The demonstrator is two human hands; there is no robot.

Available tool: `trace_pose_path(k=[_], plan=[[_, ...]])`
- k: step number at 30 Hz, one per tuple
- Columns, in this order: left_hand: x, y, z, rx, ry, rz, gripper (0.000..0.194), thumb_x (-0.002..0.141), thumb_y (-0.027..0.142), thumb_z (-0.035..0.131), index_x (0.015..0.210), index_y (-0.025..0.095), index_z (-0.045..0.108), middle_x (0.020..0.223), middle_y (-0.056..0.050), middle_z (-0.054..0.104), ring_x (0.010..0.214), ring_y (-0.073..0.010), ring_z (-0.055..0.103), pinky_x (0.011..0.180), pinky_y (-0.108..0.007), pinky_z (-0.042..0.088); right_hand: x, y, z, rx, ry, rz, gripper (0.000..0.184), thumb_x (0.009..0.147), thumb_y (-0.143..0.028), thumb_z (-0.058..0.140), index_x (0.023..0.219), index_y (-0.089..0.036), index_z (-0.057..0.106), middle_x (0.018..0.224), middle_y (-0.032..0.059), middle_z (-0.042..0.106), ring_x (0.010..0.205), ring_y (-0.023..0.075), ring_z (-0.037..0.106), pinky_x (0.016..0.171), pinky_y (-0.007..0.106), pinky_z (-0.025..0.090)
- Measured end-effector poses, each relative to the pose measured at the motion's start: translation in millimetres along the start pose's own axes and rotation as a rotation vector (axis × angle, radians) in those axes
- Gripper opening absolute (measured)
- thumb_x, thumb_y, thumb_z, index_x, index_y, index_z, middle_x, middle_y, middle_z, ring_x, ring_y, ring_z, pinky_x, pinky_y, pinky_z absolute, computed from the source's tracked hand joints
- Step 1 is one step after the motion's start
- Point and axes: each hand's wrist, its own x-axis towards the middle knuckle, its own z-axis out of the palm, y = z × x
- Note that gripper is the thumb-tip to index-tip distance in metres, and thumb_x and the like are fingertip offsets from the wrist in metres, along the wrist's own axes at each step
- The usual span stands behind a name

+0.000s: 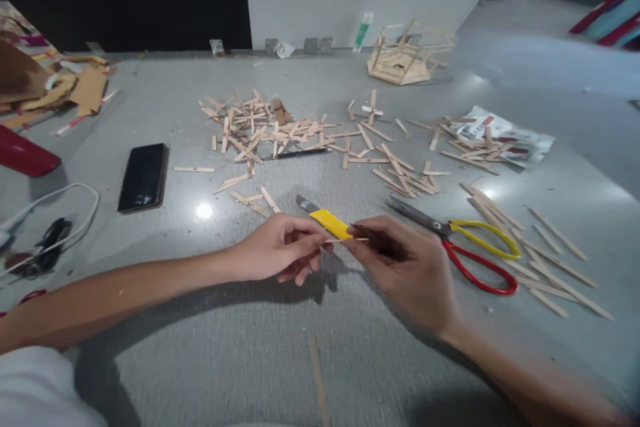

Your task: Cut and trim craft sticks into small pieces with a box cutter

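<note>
A thin wooden stick [338,240] spans the gap between my two hands above the table. My left hand [290,245] pinches its left end between thumb and fingers. Its other end is in the closed fingers of my right hand [407,263]; a small dark tip, too unclear to name, shows by the fingertips. Just behind the hands is a yellow utility knife [327,221], blade pointing left, its right end hidden by my right hand. Scissors [443,230] with one yellow and one red handle lie open beyond my right hand. Another flat stick [319,373] lies near the front edge.
Many cut sticks [260,127] are heaped at the back, with a dark pen [303,153] among them. A stick frame model [400,70] and glue stick [363,33] stand behind. A phone [143,178], cable [85,188] and red object [27,152] are left; a plastic packet [530,139] lies right.
</note>
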Motion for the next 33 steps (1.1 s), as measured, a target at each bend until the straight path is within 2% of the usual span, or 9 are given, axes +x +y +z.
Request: trace_pose_path(k=[3,6,9,11,17,20,23,27,33], plan=[[6.3,-3.2,-10.4,0.111,0.012,-0.049,0.021,0.098,0.034,0.059,0.092,0.014,0.062,0.069,0.001,0.063,0.045,-0.0069,0.057,0.032,-0.014,0.035,-2.5,12.6,1.1,-0.328,0.014,-0.182,0.013,0.1,-0.025,0.058,0.1,-0.018,0.068,0.077,0.0019,0.072,0.059,0.011,0.061,0.057,0.024,0.046],[12.5,-7.3,-22.1,0.211,0.0,-0.093,0.023,0.099,0.033,0.056,0.092,0.013,0.062,0.075,-0.002,0.067,0.051,-0.0093,0.064,0.033,-0.014,0.038,-8.0,22.4,2.8,-0.596,-0.009,-0.386,0.02,0.103,-0.014,0.048,0.112,-0.014,0.066,0.084,0.004,0.074,0.063,0.0113,0.064,0.058,0.024,0.045],[15.9,-10.6,-29.8,0.259,-0.025,-0.117,0.023,0.1,0.032,0.055,0.087,0.013,0.06,0.077,-0.004,0.07,0.055,-0.0112,0.068,0.037,-0.014,0.043,-15.4,26.3,6.7,-0.756,-0.084,-0.526,0.026,0.102,-0.008,0.047,0.123,-0.009,0.063,0.08,0.0031,0.073,0.061,0.0122,0.063,0.055,0.026,0.043],[16.4,-11.2,-31.2,0.297,-0.036,-0.116,0.025,0.1,0.03,0.054,0.083,0.013,0.059,0.074,-0.004,0.07,0.054,-0.011,0.068,0.038,-0.014,0.044,-19.5,26.2,10.4,-0.791,-0.137,-0.579,0.029,0.101,-0.005,0.045,0.124,-0.007,0.062,0.081,0.0038,0.072,0.064,0.0137,0.064,0.056,0.027,0.044],[15.2,-8.7,-28.1,0.354,-0.031,-0.122,0.028,0.102,0.024,0.049,0.078,0.014,0.057,0.064,-0.002,0.066,0.047,-0.0102,0.065,0.036,-0.015,0.046,-21.3,29.7,19.1,-0.795,-0.142,-0.608,0.031,0.099,-0.001,0.041,0.119,-0.004,0.066,0.082,0.005,0.071,0.063,0.0148,0.062,0.058,0.029,0.046],[14.8,-8.6,-28.3,0.347,-0.027,-0.123,0.027,0.102,0.024,0.05,0.078,0.014,0.058,0.065,-0.001,0.066,0.048,-0.0109,0.066,0.036,-0.015,0.047,-18.0,35.7,18.2,-0.827,-0.091,-0.554,0.03,0.097,-0.001,0.048,0.121,-0.003,0.065,0.084,0.0052,0.071,0.063,0.0145,0.061,0.058,0.029,0.045],[14.5,-9.1,-29.4,0.336,-0.029,-0.105,0.025,0.101,0.022,0.052,0.079,0.014,0.058,0.066,-0.001,0.067,0.049,-0.0109,0.067,0.036,-0.015,0.048,-15.4,35.8,16.6,-0.809,-0.095,-0.585,0.028,0.097,-0.003,0.052,0.122,-0.004,0.064,0.08,0.003,0.069,0.061,0.0137,0.059,0.057,0.028,0.044],[14.3,-10.4,-29.7,0.337,-0.034,-0.087,0.026,0.102,0.023,0.053,0.078,0.014,0.058,0.065,-0.001,0.067,0.048,-0.0104,0.067,0.038,-0.015,0.049,-14.4,26.4,18.4,-0.769,-0.16,-0.659,0.03,0.099,0.0,0.04,0.116,-0.003,0.065,0.076,0.0021,0.067,0.06,0.0129,0.057,0.056,0.027,0.043],[15.8,-10.3,-27.9,0.318,-0.013,-0.116,0.027,0.103,0.021,0.051,0.078,0.013,0.058,0.061,0.0,0.066,0.047,-0.0103,0.066,0.037,-0.015,0.048,-13.7,21.3,20.3,-0.8,-0.17,-0.647,0.032,0.101,-0.001,0.036,0.115,-0.004,0.065,0.075,0.002,0.066,0.06,0.0125,0.058,0.055,0.027,0.042]])
